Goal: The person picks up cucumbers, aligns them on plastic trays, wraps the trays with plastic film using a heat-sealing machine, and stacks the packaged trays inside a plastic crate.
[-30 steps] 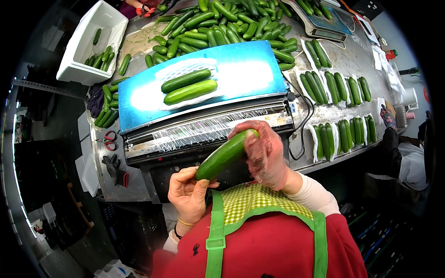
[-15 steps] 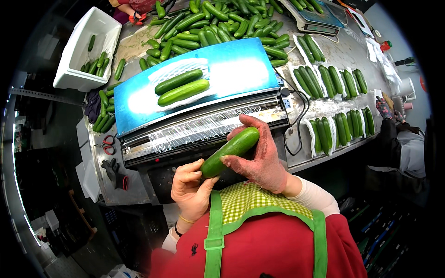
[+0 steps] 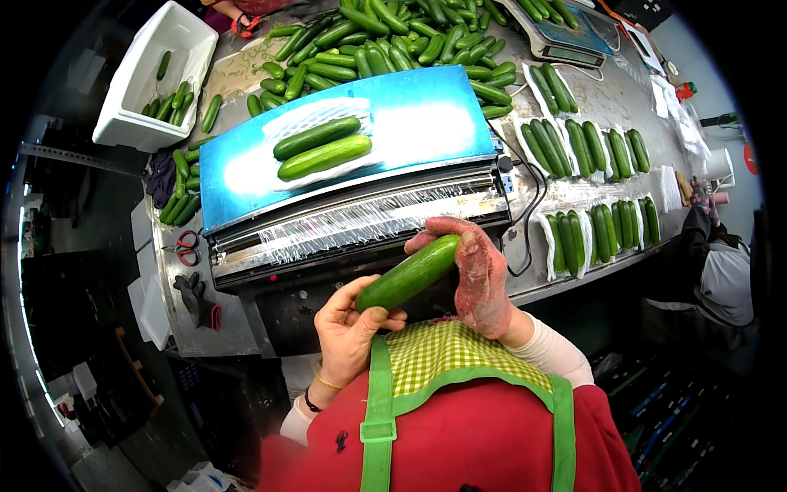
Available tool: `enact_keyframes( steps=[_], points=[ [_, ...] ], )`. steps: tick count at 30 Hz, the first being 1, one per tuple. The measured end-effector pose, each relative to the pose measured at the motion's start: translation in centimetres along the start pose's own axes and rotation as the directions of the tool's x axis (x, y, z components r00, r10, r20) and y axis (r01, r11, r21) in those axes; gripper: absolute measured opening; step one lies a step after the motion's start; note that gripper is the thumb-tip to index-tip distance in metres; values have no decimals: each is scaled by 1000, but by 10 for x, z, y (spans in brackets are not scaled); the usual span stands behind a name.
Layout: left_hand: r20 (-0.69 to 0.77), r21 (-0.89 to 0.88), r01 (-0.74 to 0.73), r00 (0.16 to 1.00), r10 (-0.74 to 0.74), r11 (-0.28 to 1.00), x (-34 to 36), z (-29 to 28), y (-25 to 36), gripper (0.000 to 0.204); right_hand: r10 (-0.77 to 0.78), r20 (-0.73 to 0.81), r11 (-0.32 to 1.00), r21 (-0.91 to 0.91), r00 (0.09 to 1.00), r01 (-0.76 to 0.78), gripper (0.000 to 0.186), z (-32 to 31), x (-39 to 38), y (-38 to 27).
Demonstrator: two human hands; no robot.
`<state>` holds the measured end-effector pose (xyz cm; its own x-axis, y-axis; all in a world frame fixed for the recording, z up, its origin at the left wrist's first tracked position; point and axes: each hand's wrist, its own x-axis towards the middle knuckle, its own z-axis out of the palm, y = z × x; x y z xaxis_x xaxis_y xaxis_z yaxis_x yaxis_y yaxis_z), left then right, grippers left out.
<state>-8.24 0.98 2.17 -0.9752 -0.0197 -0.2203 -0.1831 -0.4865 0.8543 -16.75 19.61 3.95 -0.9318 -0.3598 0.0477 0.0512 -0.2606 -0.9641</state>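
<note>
A green cucumber point(image 3: 410, 273) lies slantwise between my two hands, in front of the wrapping machine. My bare left hand point(image 3: 348, 328) grips its lower end between thumb and fingers. Around the upper end curls my right hand point(image 3: 479, 283) in a worn pinkish-red glove, its thumb at the tip and its fingers behind. On the machine's shiny blue plate point(image 3: 229, 176), two cucumbers point(image 3: 324, 157) lie side by side on a white foam net point(image 3: 316, 116). Crinkled clear film point(image 3: 361, 228) stretches along the machine's front, just beyond my hands.
Loose cucumbers point(image 3: 393, 41) pile up behind the machine. A white box point(image 3: 119, 107) with several cucumbers stands left; packed cucumbers point(image 3: 570, 238) line the right side. Red-handled scissors point(image 3: 187, 248) and a dark glove point(image 3: 193, 299) lie left. Other people point(image 3: 713, 262) work at right and far left.
My right hand has turned, its thumb moving from the cucumber's side up to its upper end. The left fingers have shifted around the lower end. At the right, the other person has drawn back.
</note>
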Motion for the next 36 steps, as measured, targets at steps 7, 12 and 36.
enact_keyframes(
  steps=[7,12,36],
  points=[
    [-28,174,-219,974,227,960,2,-1,-10,50,-107,4,967,-230,994,105,73,7,-3,8],
    [-31,182,-221,973,230,958,1,-3,-13,51,-72,-28,970,-235,997,63,73,8,-4,10],
    [118,404,-356,934,338,843,36,-10,28,50,14,-62,976,-217,998,-27,38,0,19,-5]
  ],
)
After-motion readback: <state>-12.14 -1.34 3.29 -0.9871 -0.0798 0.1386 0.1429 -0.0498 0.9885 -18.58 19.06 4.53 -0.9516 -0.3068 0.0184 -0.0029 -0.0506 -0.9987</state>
